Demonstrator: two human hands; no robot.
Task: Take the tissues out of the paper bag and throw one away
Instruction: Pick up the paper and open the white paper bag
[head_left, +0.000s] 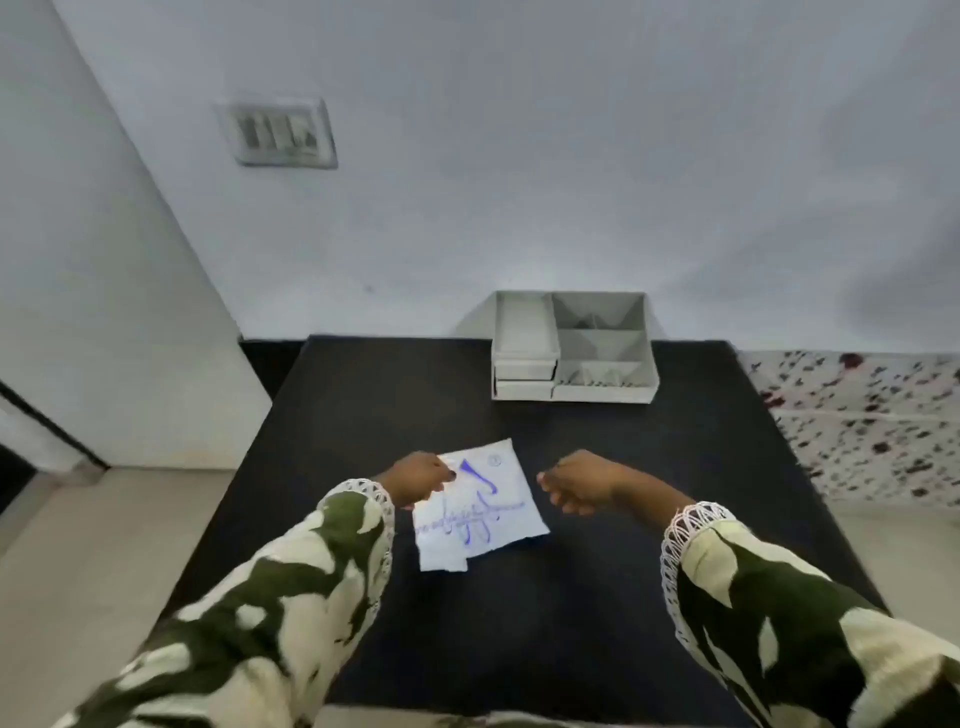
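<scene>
Flat white paper bag (478, 506), blue script

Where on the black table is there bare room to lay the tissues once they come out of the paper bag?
The black table is bare on its left half, from the far edge to the left hand, and between the grey organizer and the paper bag. The right edge strip is free too. It is crowded mid-table, where both hands flank the bag, right hand just off it.
</scene>
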